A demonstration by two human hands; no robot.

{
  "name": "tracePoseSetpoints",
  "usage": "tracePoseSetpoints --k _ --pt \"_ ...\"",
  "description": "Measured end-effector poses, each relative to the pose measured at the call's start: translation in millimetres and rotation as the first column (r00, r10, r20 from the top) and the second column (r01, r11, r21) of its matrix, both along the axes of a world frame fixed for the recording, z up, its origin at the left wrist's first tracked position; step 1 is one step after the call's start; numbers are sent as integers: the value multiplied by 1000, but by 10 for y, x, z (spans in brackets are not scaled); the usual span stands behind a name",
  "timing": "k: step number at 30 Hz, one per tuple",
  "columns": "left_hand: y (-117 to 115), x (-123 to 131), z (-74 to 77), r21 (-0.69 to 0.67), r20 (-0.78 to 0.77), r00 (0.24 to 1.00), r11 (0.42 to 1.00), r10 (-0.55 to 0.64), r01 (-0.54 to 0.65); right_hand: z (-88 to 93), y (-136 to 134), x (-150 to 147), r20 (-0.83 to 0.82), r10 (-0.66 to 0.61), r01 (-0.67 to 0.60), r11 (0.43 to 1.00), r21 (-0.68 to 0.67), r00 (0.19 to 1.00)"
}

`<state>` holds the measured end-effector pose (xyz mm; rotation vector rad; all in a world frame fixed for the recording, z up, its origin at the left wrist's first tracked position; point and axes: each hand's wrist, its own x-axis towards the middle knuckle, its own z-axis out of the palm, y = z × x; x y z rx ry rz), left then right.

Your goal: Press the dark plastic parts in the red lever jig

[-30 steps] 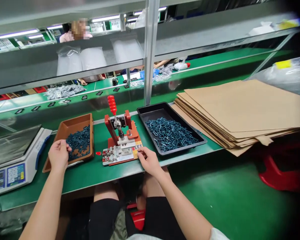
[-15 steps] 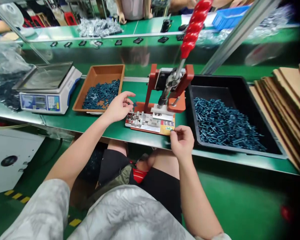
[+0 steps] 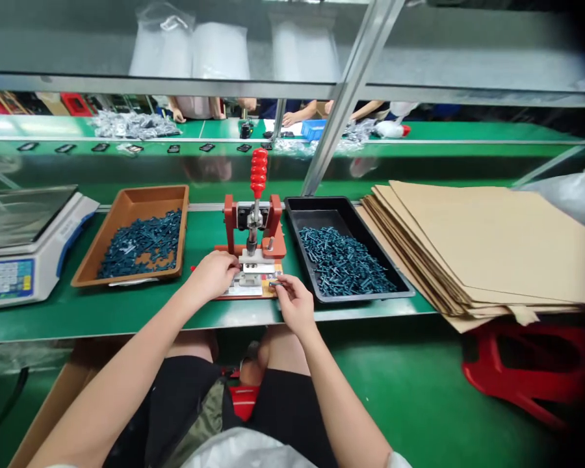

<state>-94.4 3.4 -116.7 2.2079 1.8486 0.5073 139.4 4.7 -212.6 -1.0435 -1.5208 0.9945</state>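
Observation:
A small toggle press with a red ribbed handle [image 3: 259, 173] stands on the bench before me, its handle upright. My left hand [image 3: 213, 278] is at the left side of the metal fixture [image 3: 252, 281], fingers curled together; whatever they hold is hidden. Beside the fixture's right end, my right hand [image 3: 296, 304] pinches a small dark blue part [image 3: 274, 283] between thumb and forefinger. Similar small dark blue parts [image 3: 149, 240] lie in an orange-brown tray [image 3: 127, 281] on the left. More dark blue pieces [image 3: 344, 260] fill much of a black tray [image 3: 370, 299] on the right.
A weighing scale [image 3: 34, 260] is at far left. Stacked brown cardboard sheets [image 3: 492, 240] lie right of the black tray, above a red stool [image 3: 521, 370]. A slanted metal post [image 3: 334, 123] rises behind the press. Co-workers' hands [image 3: 292, 118] show across the green line.
The view has swung right and up. My left hand has moved from beside the fixture onto its left part, fingers now closed. My right hand stays by the fixture's right end.

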Motion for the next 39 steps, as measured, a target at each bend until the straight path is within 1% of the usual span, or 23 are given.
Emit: tracePoseSetpoints --k 2,3,6,8,10,12,14,16,18,21,23,27,30,33,37,39 --pt "34 41 -62 -68 39 999 997 32 -30 11 3 -12 6 -15 15 1000 -4 1000" --pt "35 63 -89 -77 46 998 997 30 -27 22 6 -13 17 -25 24 1000 10 1000" --pt "-9 139 -139 -28 -14 1000 1000 -12 12 56 20 -3 32 -56 54 997 55 998" --pt "-41 193 -145 3 -77 997 1000 3 -3 72 26 8 50 -58 54 995 82 997" --pt "-47 230 -137 17 -98 994 999 50 -49 78 27 19 70 -49 40 992 116 996" --pt "-27 239 -121 8 -56 993 995 100 -100 68 26 27 70 -31 20 989 149 997" --pt "3 225 -113 -15 -9 993 992 121 -121 45 28 32 46 -19 12 988 155 999" --pt "23 209 -126 -29 -10 994 994 108 -108 22 36 30 19 -19 16 991 136 1000" --pt "20 207 -163 -15 -38 996 996 86 -87 13 48 24 17 -24 22 991 129 1000" --pt "-11 230 -236 37 -64 996 997 69 -67 28 58 9 52 -30 21 985 169 998" --pt "-26 248 -264 43 -83 994 997 68 -65 35 59 -4 72 -39 26 984 174 997" --pt "-14 262 -243 -9 -127 990 998 62 -64 10 55 -17 71 -59 52 994 97 996" --pt "4 274 -201 -33 -141 988 997 58 -63 12 61 -8 81 -51 41 992 120 995" --pt "5 308 -172 -42 -143 985 994 97 -104 70 89 -2 114 -21 4 989 147 993" --pt "-5 350 -171 -31 -149 980 990 129 -135 169 179 -30 108 22 -31 997 74 994" --pt "-6 341 -184 -22 -142 981 990 133 -138 199 240 -62 129 37 -51 993 109 991"
